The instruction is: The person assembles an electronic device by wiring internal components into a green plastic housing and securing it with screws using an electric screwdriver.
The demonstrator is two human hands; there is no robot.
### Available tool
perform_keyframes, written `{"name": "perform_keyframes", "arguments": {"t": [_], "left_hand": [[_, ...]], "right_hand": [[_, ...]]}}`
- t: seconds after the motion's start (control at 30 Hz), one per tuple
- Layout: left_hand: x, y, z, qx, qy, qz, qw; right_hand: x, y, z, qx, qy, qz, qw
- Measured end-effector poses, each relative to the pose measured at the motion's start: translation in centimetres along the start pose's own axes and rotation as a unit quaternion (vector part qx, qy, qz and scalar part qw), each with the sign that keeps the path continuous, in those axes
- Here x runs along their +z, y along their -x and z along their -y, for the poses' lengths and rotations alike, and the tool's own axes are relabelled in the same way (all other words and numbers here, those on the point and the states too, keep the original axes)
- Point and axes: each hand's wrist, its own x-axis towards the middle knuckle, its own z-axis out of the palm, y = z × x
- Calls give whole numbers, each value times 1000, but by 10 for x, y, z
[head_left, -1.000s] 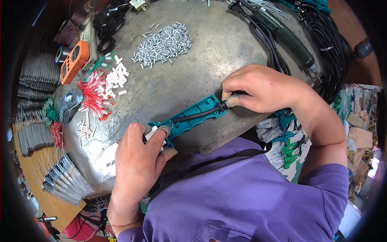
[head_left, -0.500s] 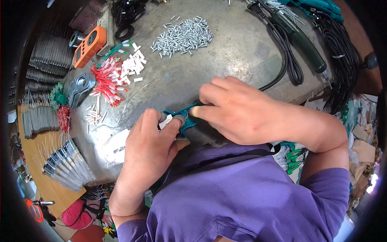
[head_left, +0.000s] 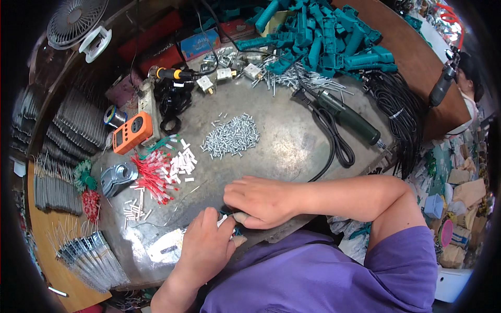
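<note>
My left hand (head_left: 207, 246) and my right hand (head_left: 260, 201) meet at the near edge of the round grey metal table (head_left: 292, 151). Both close on a teal plastic part (head_left: 233, 228), of which only a sliver shows between the fingers. A small white piece (head_left: 224, 220) peeks out by my left thumb. My right hand lies over the part with its fingers curled down. Just beyond the hands lie a bunch of red-tipped wires (head_left: 153, 176) and short white sleeves (head_left: 181, 161).
A heap of small silver pins (head_left: 232, 136) sits mid-table. An orange tester (head_left: 133, 132) and a grey metal tool (head_left: 117, 178) lie at the left. A dark green power tool (head_left: 348, 117), black cables (head_left: 397, 112) and stacked teal parts (head_left: 323, 31) fill the back right.
My right hand has slid left along the teal part to meet my left hand, now covering almost all of it. The view has tipped up toward the back of the table.
</note>
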Motion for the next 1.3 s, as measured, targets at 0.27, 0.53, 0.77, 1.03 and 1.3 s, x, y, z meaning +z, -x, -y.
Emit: {"name": "perform_keyframes", "arguments": {"t": [0.27,0.53,0.77,1.03,1.3], "left_hand": [[-1,2,2,24,-13,-8,1000],[-1,3,2,8,-2,19,1000],[-8,-4,-4,-10,-9,26,1000],[-4,-1,4,-3,2,20,1000],[-1,4,3,-8,26,15,999]], "right_hand": [[-35,-4,0,98,-137,-45,985],[-117,32,-70,236,15,-256,937],[-200,63,-122,307,138,-411,847],[-240,43,-164,203,543,-314,752],[-252,35,-91,136,328,-259,898]]}}
